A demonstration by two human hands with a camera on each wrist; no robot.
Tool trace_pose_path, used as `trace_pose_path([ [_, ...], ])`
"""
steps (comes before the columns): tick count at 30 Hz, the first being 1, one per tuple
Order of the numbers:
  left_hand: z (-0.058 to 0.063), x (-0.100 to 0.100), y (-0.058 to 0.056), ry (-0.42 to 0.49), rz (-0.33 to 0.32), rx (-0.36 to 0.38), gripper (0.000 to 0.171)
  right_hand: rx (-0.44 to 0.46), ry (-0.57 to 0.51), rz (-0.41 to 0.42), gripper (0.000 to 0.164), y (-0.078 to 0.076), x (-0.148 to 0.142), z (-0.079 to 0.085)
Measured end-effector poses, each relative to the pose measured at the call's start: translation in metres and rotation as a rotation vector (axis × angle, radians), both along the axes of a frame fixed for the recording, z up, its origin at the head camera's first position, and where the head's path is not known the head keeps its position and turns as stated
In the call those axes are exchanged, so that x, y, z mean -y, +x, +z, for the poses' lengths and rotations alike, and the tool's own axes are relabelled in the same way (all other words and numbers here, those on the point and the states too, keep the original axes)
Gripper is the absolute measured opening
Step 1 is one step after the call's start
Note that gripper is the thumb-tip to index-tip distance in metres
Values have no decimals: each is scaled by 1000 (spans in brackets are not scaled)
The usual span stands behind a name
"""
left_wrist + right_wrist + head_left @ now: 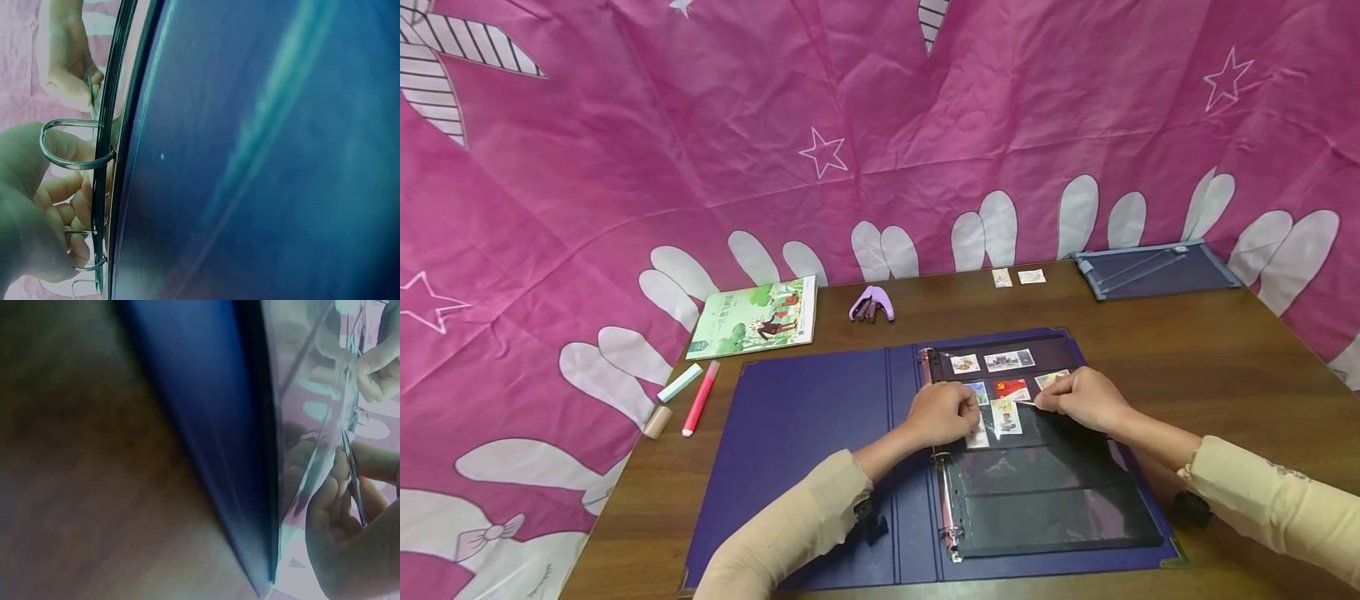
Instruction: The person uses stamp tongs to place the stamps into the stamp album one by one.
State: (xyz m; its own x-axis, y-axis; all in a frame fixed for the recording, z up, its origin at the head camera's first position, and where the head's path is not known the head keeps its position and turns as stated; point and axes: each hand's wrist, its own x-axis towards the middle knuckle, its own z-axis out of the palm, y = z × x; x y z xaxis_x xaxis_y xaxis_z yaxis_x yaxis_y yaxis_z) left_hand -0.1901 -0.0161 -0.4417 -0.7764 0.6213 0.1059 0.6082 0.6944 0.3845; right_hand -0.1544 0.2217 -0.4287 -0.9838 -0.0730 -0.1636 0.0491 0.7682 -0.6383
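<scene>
A stamp album point(820, 450) lies open, its black page point(1060, 521) held by metal rings. Tweezers point(356, 487) are pinched in my right hand point(1086, 400), their tips at the upper edge of an upright stamp point(1007, 417). That stamp sits just below a red stamp point(1011, 389). My left hand point(943, 412) bends over the page near the rings, thumb and forefinger together at the clear pocket strip, seemingly pinching it. Under and beside that hand are a blue stamp point(977, 392) and a pale stamp point(977, 435), both partly covered. A further stamp point(1051, 379) is partly behind my right fingers.
Two loose stamps point(1002, 277) lie at the table's back, left of a mesh zip pouch point(1157, 271). A purple stapler-like tool point(872, 304) and a green picture book point(756, 317) stand behind the album. A red marker point(700, 400) and its neighbouring pale marker point(680, 382) lie left.
</scene>
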Motion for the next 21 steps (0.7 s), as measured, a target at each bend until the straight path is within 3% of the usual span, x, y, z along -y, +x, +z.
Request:
trace_pose_path([
  [7,0,0,0,2,3,-3,13,-12,-13,52,22,2,-2,0],
  [21,1,1,0,42,-17,-3,14,-112,9,192,15,-9,-11,-2],
])
